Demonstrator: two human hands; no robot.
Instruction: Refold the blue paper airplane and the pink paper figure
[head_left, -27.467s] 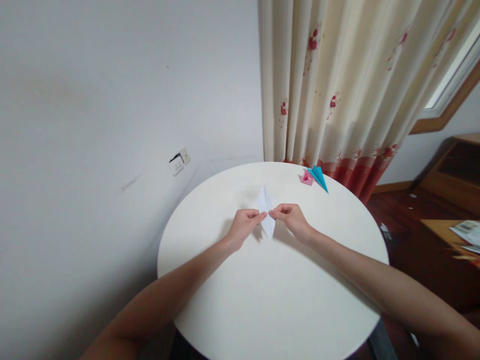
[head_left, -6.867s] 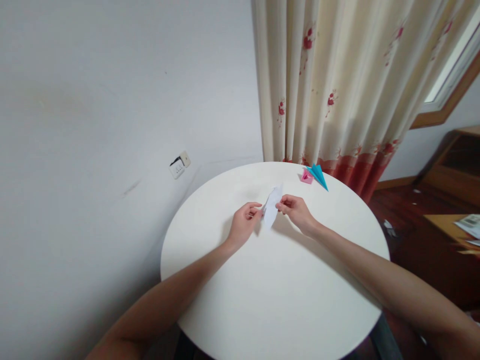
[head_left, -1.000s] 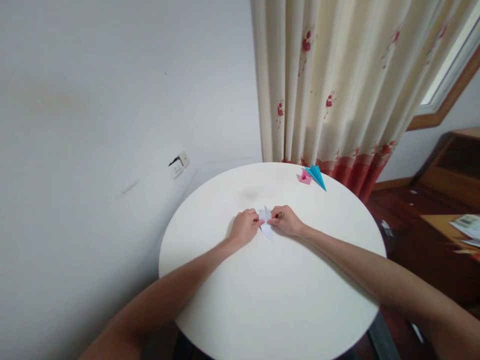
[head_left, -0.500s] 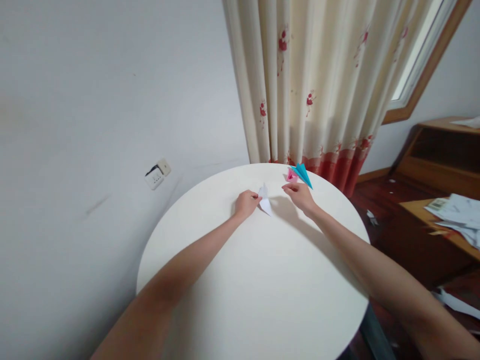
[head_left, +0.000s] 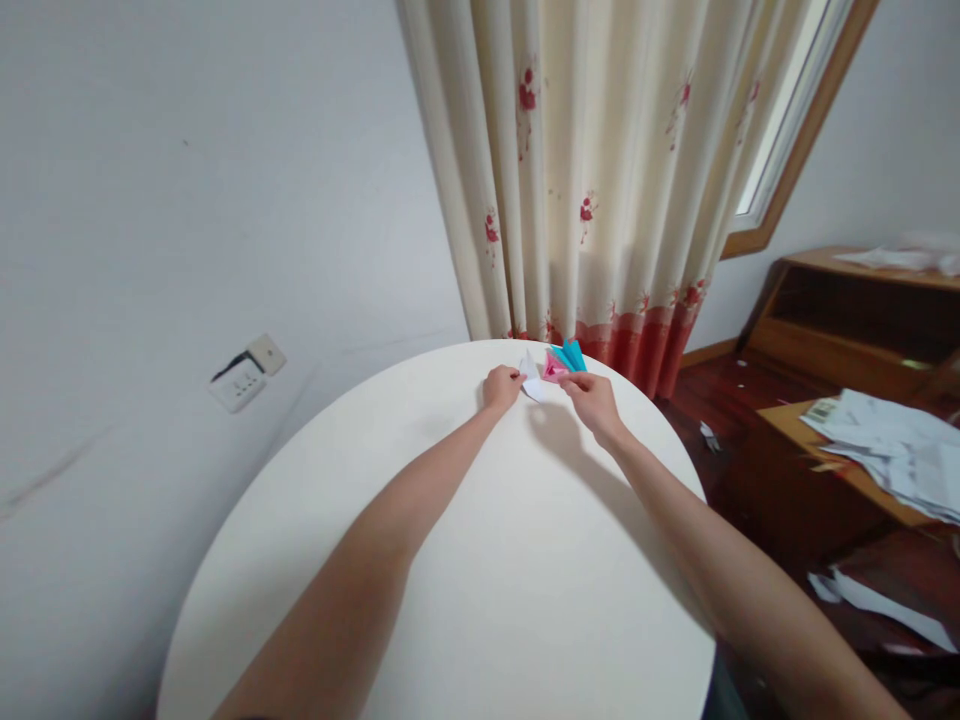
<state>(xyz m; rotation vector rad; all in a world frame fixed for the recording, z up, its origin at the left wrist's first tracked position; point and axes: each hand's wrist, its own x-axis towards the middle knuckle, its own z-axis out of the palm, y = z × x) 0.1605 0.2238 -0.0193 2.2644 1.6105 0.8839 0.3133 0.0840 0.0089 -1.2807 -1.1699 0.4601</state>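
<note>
Three folded paper pieces cluster at far edge of round white surface (head_left: pixel 450 560). White folded paper (head_left: pixel 531 380) pinched in left hand (head_left: pixel 501 386), just beside pink piece (head_left: pixel 554 367) and teal piece (head_left: pixel 574 354). Right hand (head_left: pixel 592 396), fingers curled, touches pink piece; whether it grips cannot be told. Step in hand, by appearance: setting white fold among finished ones. Next move calls for light release, without nudging neighbours off rim. Curtain (head_left: pixel 600 170) hangs behind; loose papers (head_left: pixel 892 450) on side desk.

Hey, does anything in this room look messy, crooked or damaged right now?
Yes. The wall socket hangs crooked, with a dark gap behind its plate. Loose papers lie heaped on the wooden desk, and scraps litter the floor.
</note>
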